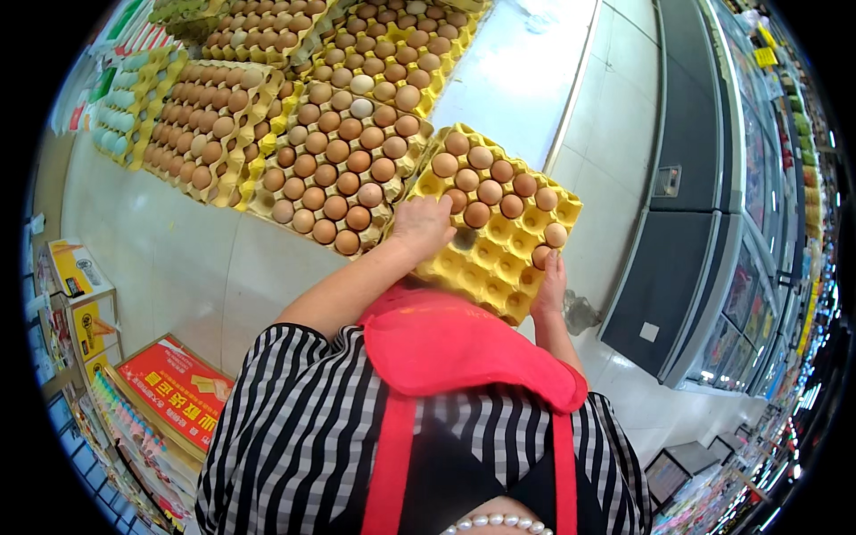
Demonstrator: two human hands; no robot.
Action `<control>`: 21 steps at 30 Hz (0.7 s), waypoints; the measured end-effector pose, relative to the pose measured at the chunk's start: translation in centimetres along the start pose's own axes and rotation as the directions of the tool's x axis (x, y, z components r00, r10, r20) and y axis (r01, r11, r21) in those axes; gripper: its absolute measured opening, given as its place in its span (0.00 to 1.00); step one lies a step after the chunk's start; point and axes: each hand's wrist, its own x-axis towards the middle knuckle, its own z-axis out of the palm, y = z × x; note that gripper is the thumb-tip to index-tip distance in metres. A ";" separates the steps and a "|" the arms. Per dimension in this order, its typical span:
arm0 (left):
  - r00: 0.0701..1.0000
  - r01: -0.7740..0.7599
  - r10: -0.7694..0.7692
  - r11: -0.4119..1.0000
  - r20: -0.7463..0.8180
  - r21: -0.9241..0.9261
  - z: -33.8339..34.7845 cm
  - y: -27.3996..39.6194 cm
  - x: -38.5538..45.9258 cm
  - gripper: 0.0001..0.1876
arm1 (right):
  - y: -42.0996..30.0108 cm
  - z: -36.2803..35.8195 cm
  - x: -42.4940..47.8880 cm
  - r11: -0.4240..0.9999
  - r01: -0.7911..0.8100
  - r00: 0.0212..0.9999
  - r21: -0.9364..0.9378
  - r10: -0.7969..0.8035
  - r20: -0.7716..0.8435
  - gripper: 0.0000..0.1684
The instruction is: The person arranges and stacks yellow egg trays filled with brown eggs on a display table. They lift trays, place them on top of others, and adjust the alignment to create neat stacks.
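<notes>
A yellow moulded egg tray (505, 251) is tilted in front of my chest, its far part filled with brown eggs (490, 192) and most of its near cups bare. My left hand (424, 224) lies over the tray's left side, palm down, its fingertips against a brown egg (457, 200); what the curled fingers hold underneath is hidden. With my right hand (550, 287) I grip the tray's right edge, fingers beside a brown egg (542, 257) in an edge cup. Left of it stands a full tray of brown eggs (338, 167).
More stacked egg trays (394, 53) stand beyond, with pale bluish eggs (115, 120) at far left. A white tabletop (515, 73) extends behind my tray. Dark-based refrigerated display cases (675, 267) line the right; cartons (87, 301) and a red sign (177, 391) are lower left.
</notes>
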 end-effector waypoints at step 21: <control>0.645 0.605 -0.633 0.765 -0.428 -0.219 -4.9 -25.0 -10.3 0.21 | 0.4 -0.7 0.3 0.999 -0.034 0.999 -0.014 0.034 0.005 0.30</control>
